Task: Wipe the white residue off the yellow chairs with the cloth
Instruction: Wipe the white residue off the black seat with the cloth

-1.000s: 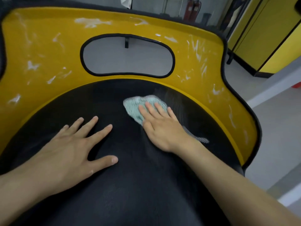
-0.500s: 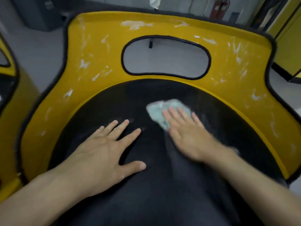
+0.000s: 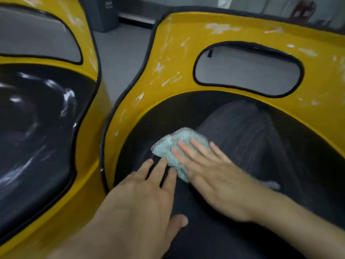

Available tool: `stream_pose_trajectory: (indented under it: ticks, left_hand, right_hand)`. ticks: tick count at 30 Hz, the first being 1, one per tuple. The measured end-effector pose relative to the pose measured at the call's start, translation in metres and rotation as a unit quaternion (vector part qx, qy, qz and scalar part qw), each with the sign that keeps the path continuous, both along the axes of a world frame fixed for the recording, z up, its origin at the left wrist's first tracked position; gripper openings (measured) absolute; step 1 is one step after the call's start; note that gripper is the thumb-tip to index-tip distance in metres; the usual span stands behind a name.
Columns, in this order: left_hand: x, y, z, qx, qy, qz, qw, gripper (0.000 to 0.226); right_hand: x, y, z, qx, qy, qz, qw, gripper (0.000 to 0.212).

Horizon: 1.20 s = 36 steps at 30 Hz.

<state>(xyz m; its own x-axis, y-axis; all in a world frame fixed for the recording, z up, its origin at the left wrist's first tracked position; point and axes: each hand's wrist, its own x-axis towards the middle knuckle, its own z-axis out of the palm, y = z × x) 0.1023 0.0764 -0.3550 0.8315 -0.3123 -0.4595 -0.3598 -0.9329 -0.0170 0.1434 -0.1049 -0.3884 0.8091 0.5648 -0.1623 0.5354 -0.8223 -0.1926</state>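
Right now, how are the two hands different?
The left hand lies bare on the black seat; the right hand presses the cloth. The left hand is nearer the camera; the right hand reaches farther in. Both lie flat, fingers straight, on the same yellow chair.

The pale green cloth (image 3: 173,144), crumpled and mesh-woven at its edge, lies on the left part of the black seat (image 3: 242,128) of the nearer yellow chair (image 3: 317,58), pressed flat under the straight fingers (image 3: 188,152) of the right hand (image 3: 216,178). White residue (image 3: 220,28) streaks that chair's yellow back around its oval opening (image 3: 248,70). A second yellow chair (image 3: 85,184) stands just beside it on the left, its glossy black seat smeared white.
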Motion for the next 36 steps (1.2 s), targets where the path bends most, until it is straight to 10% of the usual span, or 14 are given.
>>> stream_pose_trajectory:
  ticks: [6,12,21,30,36]
  left_hand:
    - [-0.006,0.017,-0.009,-0.038,-0.037,0.004,0.999,0.085]
    - [-0.019,0.029,-0.003,-0.043,0.012,0.002,0.999,0.084]
    - [-0.017,0.022,-0.003,-0.079,0.032,0.024,0.996,0.082]
    - [-0.035,0.032,-0.036,-0.210,-0.033,0.029,0.977,0.038]
    - [-0.012,0.025,0.012,-0.144,-0.013,0.033,0.989,0.076]
  right_hand:
    - [0.120,0.028,-0.010,-0.014,-0.032,-0.120,0.992,0.053]
    - [-0.033,0.013,-0.016,0.031,-0.065,0.058,0.996,0.057]
    - [0.097,0.078,-0.007,0.003,-0.023,0.018,1.000,0.056]
    - [-0.001,0.027,0.002,0.049,0.031,0.211,0.976,0.054]
    - [0.151,-0.028,-0.012,-0.009,-0.059,-0.044,0.997,0.060]
